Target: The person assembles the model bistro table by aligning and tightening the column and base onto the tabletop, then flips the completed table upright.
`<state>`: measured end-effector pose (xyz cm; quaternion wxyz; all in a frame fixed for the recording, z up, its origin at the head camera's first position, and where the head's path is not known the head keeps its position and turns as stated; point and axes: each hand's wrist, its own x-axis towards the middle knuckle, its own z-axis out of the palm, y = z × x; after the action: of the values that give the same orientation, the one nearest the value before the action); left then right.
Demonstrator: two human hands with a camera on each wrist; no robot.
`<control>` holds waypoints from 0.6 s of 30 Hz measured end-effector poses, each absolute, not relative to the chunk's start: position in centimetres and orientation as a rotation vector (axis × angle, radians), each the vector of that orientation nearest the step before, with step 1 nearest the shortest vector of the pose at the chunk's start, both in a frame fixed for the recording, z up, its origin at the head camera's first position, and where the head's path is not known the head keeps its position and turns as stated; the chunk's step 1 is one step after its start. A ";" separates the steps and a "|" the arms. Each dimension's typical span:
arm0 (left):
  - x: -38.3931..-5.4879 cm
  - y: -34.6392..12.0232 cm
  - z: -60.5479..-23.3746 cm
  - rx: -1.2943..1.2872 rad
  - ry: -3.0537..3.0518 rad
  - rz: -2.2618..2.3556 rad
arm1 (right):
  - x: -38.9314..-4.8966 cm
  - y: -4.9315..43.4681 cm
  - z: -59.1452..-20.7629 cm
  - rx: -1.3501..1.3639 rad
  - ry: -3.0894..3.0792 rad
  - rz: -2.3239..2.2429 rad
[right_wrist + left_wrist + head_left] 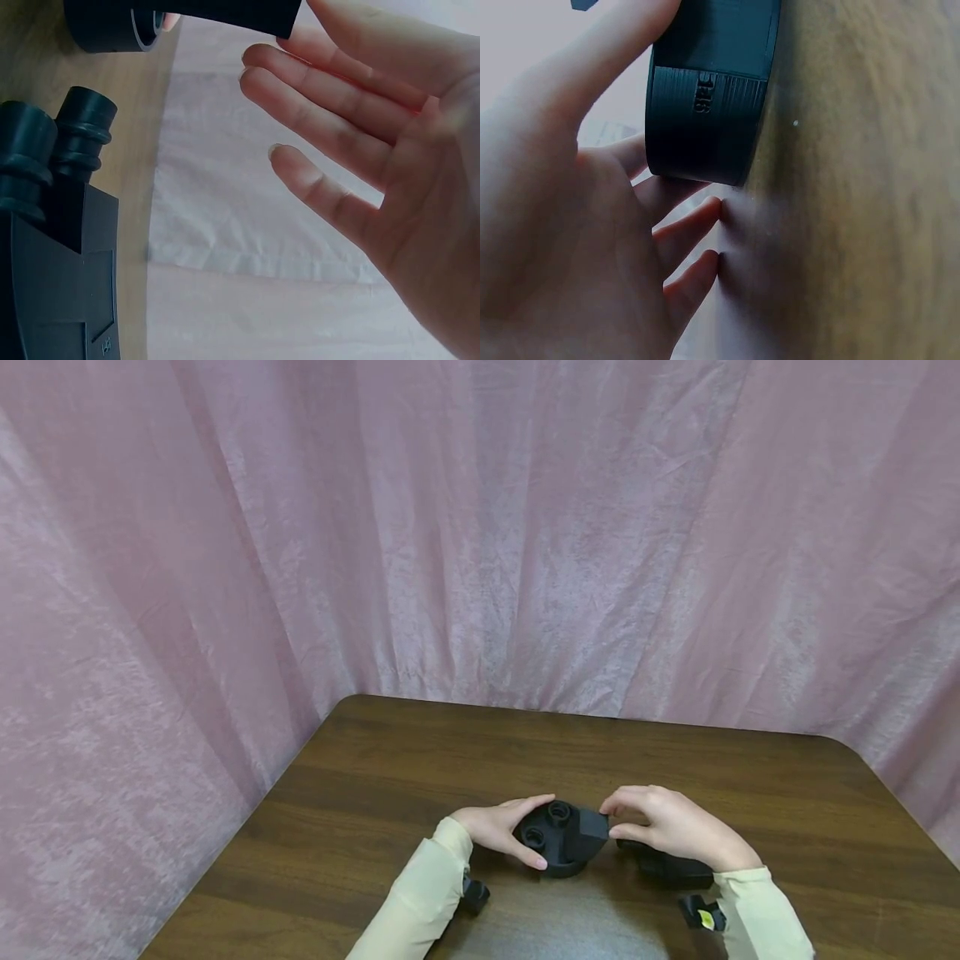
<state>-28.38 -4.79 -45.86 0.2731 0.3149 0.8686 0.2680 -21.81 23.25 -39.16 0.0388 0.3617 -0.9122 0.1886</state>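
My left hand (501, 827) grips the left side of a black round plastic part (552, 843), thumb at the near side and forefinger at the far side. Two ringed sockets show on its top, and raised lettering marks its side wall in the left wrist view. A black angled block (591, 833) rises from its right side. At that block's right end, the thumb and forefinger of my right hand (671, 822) pinch the edge; the other fingers extend loosely. Below the right hand lies a second black part (64, 277) with two ribbed pegs (84, 135), partly hidden by the hand in the head view.
Everything lies near the front of a dark brown wooden table (480, 752) with rounded far corners. A pink curtain (525, 543) hangs behind it and along its left side. Black wrist devices sit under both light sleeves (416, 889).
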 end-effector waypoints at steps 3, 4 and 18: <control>-28.4 -4.8 -45.8 0.852 2.339 0.722 | -21.7 23.1 -39.3 1.094 -2.773 0.543; -28.4 -4.8 -45.8 0.852 2.340 0.724 | -21.7 23.1 -39.4 1.097 -2.763 0.535; -28.3 -4.9 -45.9 0.846 2.337 0.733 | -21.8 22.5 -39.9 1.165 -2.750 0.633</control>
<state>-28.27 -4.86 -45.90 0.2718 0.3142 0.8679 0.2723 -21.78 22.49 -39.89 0.0446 0.3812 -0.8999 0.2073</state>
